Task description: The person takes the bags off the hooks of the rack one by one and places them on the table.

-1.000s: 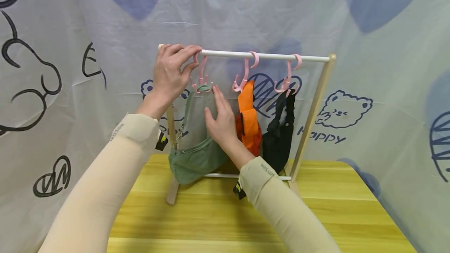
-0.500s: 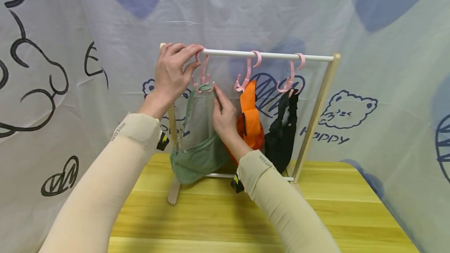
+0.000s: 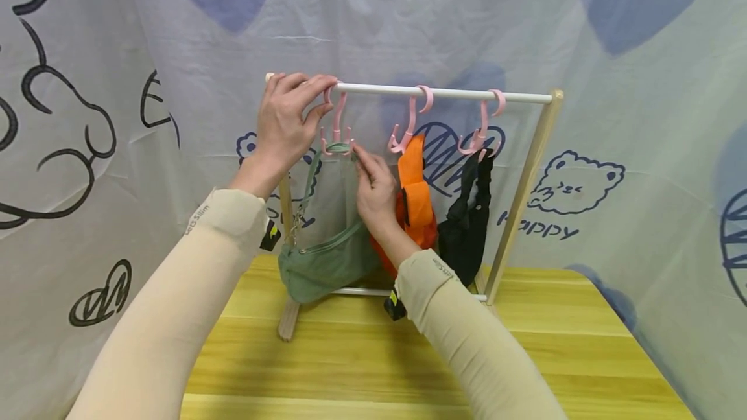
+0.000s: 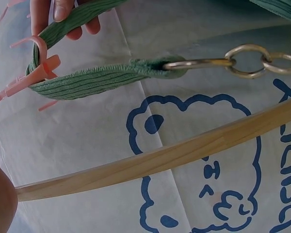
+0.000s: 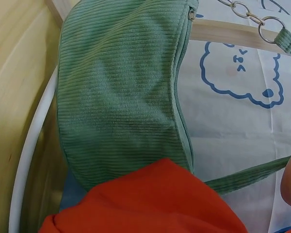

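My left hand (image 3: 286, 115) grips the left end of the rack's white rail (image 3: 373, 89), fingers over the top by a pink hook (image 3: 336, 118). From that hook's prongs hangs a green corduroy shoulder bag (image 3: 327, 271) by its strap (image 4: 87, 82). My right hand (image 3: 376, 190) pinches the strap just right of the prongs; its fingers (image 4: 60, 9) also show on the strap in the left wrist view. A metal chain (image 4: 247, 60) joins the strap to the bag. In the right wrist view, orange-red fabric (image 5: 155, 204) covers the bag's lower end.
An orange bag (image 3: 415, 203) and a black bag (image 3: 463, 235) hang from two more pink hooks to the right. The rack's wooden right post (image 3: 522, 199) stands on a yellow wood-grain table (image 3: 327, 368). A printed cloth (image 3: 455, 11) forms the backdrop.
My right hand went from straight fingers beside the strap to pinching it, then came slightly down. The hook's prongs turned a little. My left hand stays at the rail.
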`<state>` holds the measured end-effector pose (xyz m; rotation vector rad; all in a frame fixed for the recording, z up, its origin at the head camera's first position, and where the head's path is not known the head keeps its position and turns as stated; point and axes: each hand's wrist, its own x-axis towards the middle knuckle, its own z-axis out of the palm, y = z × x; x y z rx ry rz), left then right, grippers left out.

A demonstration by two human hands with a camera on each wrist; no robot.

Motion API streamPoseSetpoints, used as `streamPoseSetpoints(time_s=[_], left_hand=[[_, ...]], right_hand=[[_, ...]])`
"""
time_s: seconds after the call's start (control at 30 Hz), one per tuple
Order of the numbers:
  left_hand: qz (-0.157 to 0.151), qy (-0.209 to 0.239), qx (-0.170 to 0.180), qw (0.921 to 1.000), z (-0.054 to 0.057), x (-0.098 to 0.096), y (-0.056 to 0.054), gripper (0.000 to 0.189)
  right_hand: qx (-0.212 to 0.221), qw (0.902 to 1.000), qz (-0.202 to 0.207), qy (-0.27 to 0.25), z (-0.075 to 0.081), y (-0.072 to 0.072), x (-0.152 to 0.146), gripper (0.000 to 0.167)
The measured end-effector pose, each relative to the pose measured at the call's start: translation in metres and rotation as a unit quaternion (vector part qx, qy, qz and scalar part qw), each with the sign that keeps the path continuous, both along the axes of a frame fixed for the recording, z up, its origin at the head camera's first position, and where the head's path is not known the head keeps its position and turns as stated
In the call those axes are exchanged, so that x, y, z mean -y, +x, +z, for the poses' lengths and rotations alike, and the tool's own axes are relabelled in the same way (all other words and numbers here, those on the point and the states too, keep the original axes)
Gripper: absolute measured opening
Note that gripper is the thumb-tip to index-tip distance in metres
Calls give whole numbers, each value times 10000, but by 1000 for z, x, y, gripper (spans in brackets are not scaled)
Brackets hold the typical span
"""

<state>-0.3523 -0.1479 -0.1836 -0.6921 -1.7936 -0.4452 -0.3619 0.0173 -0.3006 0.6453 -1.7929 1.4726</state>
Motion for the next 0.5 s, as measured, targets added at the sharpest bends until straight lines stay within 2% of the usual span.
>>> streamPoseSetpoints(time_s=[0.3,0.5], left_hand=[[24,-14,50,10000,-1,0,-1,35],[49,-51,104,9999,0,1,1,36]], right_hand=[[-212,9995,148,-192,4,2,-3,31],[-38,9995,211,-225,10,5,-5,30]])
